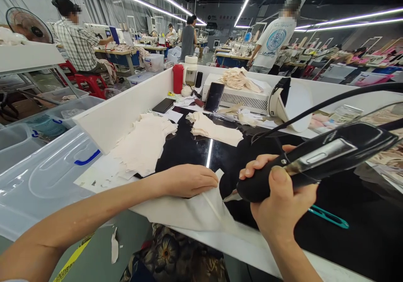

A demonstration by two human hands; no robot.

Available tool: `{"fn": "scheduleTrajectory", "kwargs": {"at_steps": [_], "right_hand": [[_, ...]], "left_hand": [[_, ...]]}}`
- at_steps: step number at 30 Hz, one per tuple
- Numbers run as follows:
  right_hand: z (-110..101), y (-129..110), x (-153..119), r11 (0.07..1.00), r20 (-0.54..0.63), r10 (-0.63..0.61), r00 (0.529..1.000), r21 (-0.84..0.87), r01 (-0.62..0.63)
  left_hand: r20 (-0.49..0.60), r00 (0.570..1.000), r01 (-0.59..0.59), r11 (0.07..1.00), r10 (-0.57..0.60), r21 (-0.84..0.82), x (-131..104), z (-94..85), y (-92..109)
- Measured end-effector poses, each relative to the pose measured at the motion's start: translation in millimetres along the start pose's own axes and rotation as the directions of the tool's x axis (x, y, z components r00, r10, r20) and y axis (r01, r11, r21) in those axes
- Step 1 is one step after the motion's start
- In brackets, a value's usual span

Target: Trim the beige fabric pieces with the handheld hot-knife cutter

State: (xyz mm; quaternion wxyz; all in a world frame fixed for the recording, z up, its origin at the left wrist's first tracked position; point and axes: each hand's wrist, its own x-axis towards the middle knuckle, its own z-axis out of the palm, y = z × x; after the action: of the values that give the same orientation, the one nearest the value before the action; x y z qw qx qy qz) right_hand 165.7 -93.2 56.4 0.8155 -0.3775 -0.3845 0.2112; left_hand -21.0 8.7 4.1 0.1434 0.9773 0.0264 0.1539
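My right hand [280, 198] is wrapped round a black corded handheld tool [321, 160] with a silver plate on its side. Its thin pointed tip is beside the edge of a cream fabric piece [201, 208]. My left hand [189, 180] has its fingers pressed together on that fabric, near its upper corner; the fingertips are partly hidden. The fabric lies at the table's front edge, partly over the black glossy top [236, 160]. Past my left hand lies a stack of cream fabric pieces [145, 143], and a smaller stack [217, 128] sits farther back.
A teal slim tool [329, 217] lies right of my right hand. Behind stand a phone [214, 97], a white vented box [239, 95], a white lamp-like shade [296, 101] and a red bottle [178, 79]. The tool's black cable [333, 101] arcs across the right. Clear bins [63, 168] stand left.
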Motion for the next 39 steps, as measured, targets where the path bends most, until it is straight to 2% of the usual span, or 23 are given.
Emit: {"fn": "scheduleTrajectory", "kwargs": {"at_steps": [7, 15, 21, 33, 39], "right_hand": [[1.5, -1.6, 0.1, 1.0, -0.027, -0.004, 1.0, 0.011, 0.004], [3.0, -3.2, 0.3, 1.0, -0.046, -0.001, 0.999, -0.004, 0.001], [3.7, -3.8, 0.8, 1.0, -0.041, -0.016, 0.999, -0.013, 0.016], [10.7, -5.8, 6.7, 0.999, -0.098, 0.029, 0.995, -0.016, -0.031], [11.0, 1.8, 7.7, 1.0, -0.065, 0.007, 0.998, -0.021, -0.008]], "left_hand": [[-0.01, 1.0, 0.014, 0.997, -0.013, 0.07, -7.4, -3.0, -0.4], [0.074, 0.995, -0.081, 0.981, 0.069, 0.174, -12.2, -17.8, 6.8], [0.07, 0.988, -0.154, 0.952, 0.141, 0.264, -13.4, -12.0, 10.1], [0.141, 0.987, -0.107, 0.961, 0.073, 0.256, -14.3, -6.4, 12.7], [0.062, 0.993, -0.11, 0.971, 0.099, 0.213, -15.4, -2.4, 11.2]]}}
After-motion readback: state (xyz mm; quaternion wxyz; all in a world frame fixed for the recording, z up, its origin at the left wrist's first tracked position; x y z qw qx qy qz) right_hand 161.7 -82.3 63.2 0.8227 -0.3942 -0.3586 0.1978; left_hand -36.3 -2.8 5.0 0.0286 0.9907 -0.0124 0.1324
